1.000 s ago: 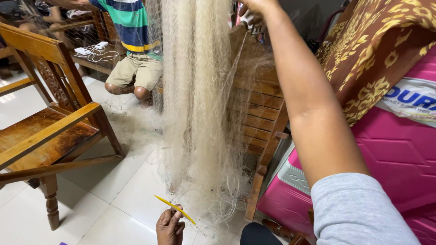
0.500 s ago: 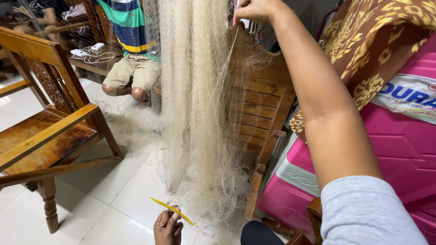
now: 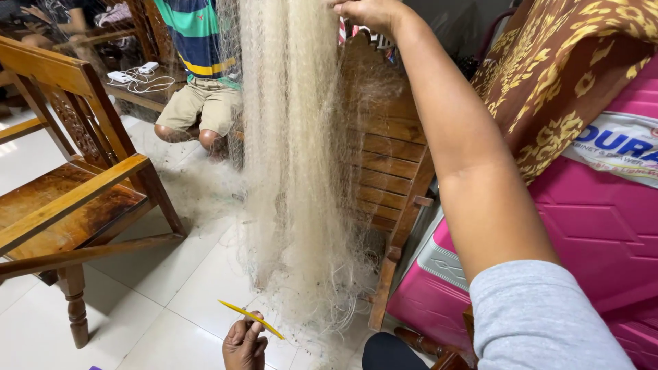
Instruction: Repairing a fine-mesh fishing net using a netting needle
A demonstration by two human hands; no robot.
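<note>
A long bundle of pale fishing net [image 3: 291, 157] hangs down in front of me and spreads onto the white tiled floor. My right hand [image 3: 367, 12] is raised at the top of the frame and grips the net's upper part. Low in the frame, my left hand [image 3: 245, 340] pinches a thin yellow netting needle [image 3: 250, 318] beside the net's lower fringe.
A wooden armchair [image 3: 65, 199] stands at the left. Behind the net is a second wooden chair [image 3: 394, 178]. A pink plastic cabinet [image 3: 596, 233] with a brown patterned cloth [image 3: 555, 89] over it fills the right. A person in a striped shirt [image 3: 195, 62] sits behind.
My right hand has dropped a little lower in the view while still gripping the net. My left hand with the yellow needle stays in the same spot.
</note>
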